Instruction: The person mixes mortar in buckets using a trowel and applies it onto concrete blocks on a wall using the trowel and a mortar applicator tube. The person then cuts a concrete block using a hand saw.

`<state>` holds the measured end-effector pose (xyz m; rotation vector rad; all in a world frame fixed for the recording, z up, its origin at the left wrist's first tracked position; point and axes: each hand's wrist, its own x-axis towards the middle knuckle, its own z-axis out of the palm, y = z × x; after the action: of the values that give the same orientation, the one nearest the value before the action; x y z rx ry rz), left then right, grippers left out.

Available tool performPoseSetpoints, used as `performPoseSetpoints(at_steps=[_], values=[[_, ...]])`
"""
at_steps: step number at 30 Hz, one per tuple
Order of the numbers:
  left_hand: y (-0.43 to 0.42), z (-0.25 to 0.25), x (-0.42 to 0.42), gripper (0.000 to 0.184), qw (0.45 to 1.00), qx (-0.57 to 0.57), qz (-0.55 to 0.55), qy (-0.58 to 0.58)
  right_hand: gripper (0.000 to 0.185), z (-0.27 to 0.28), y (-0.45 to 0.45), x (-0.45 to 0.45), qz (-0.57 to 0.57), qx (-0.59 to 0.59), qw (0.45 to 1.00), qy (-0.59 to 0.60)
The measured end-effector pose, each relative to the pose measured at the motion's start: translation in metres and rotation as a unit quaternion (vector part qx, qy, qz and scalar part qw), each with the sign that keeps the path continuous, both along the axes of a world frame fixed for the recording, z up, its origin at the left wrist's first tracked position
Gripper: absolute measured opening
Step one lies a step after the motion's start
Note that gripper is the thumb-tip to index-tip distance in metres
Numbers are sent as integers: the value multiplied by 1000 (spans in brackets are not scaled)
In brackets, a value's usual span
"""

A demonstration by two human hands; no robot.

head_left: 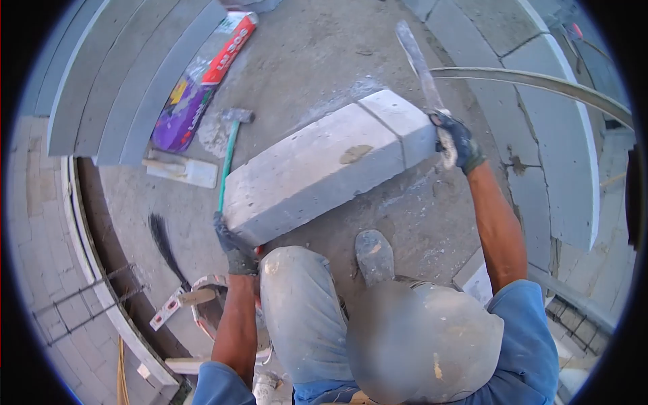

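A long pale-grey concrete block (310, 158) lies slantwise on the ground before me, with a dark line across its top near the right end. My left hand (236, 248), in a dark glove, grips the block's near left end, its fingers close to the lower end of the green handle of a hammer (229, 155). Beyond the block's right end, my gloved right hand (457, 140) is closed around the pale handle of a long-bladed tool (420, 64). Its dusty blade points up and away; I cannot make out teeth on it.
A flat trowel (182, 170) and a purple-and-red bag (196, 94) lie to the left. Nearer are a black-bristled brush (167, 248) and a bucket (208, 310). Stacked grey slabs (121, 74) stand left, more slabs (540, 135) right, with a curved strip (540, 77) over them.
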<state>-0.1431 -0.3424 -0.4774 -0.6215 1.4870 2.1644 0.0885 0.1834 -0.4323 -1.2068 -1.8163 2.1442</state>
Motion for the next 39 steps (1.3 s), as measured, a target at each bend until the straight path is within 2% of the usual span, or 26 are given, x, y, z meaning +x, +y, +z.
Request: performPoseSetpoints(at_steps=[1,3,4,6,7,8,10,12,14,16,18,20,21,22,23,24,25,26,29,31,32,33,34,35,37,39], values=[[2,20,5,50,1000,-8,16,5,55,8,-13,-7,-34,-45,998,-30],[7,42,11,54,993,103,-52,-37,46,-20,-20,1,-115,-114,987,23],[9,46,14,55,987,136,-70,-52,40,-41,-10,15,-95,-106,989,40],[13,43,9,54,957,206,-134,-153,28,-62,-19,19,-183,-58,978,82],[3,20,9,54,961,198,-119,-151,27,-73,-11,32,-154,-83,982,70],[-11,-21,8,54,965,139,-209,-81,26,-76,-14,36,-152,-91,982,69],[-23,-37,9,59,955,71,-288,-5,28,-75,-24,40,-171,-95,978,74],[-23,-22,15,59,855,-131,-469,177,27,-108,-12,58,-167,-102,974,111],[-17,-18,21,60,877,-170,-418,165,28,-113,-14,60,-154,-133,968,145],[-26,-42,22,63,916,-310,-225,123,28,-121,-13,67,-156,-134,967,149],[-29,-69,18,69,869,-485,-41,89,29,-118,-16,65,-162,-127,967,149],[-34,-85,10,77,817,-576,16,21,28,-110,-25,66,-164,-119,963,175],[-40,-75,3,76,823,-559,-85,-58,25,-115,-25,68,-169,-112,964,173],[-44,-73,-3,77,815,-532,-186,-134,21,-155,-1,81,-150,17,977,153],[-42,-76,-3,79,824,-531,-169,-105,19,-140,-5,79,-140,29,983,111],[-64,-133,-12,80,959,-271,-31,-81,18,-112,-21,67,-134,40,988,67],[-15,-41,-10,74,953,-259,-39,-149,18,-88,-32,54,-98,69,991,53],[-17,-51,-19,66,940,-305,-83,-133,18,-70,-33,42,-63,100,992,37],[-23,-141,-48,63,966,-232,-62,94,21,-69,1,34,151,266,946,107],[3,-99,-54,58,982,-170,-83,-24,25,-50,4,10,170,206,962,49],[12,-75,-58,56,982,-142,-96,-81,28,-26,-5,-10,122,75,989,-32],[20,-65,-63,55,978,-115,-110,-136,29,-31,-4,-22,115,48,992,-2],[20,-67,-65,55,978,-113,-115,-134,30,-38,-5,-34,111,18,993,28],[15,-71,-67,53,967,-136,-137,-163,30,-39,-14,-48,108,20,993,30],[4,-78,-67,51,957,-160,-161,-183,32,-39,-34,-78,103,187,973,-83],[-1,-89,-65,47,968,-219,-118,-26,31,-23,-42,-87,85,221,968,-78]])
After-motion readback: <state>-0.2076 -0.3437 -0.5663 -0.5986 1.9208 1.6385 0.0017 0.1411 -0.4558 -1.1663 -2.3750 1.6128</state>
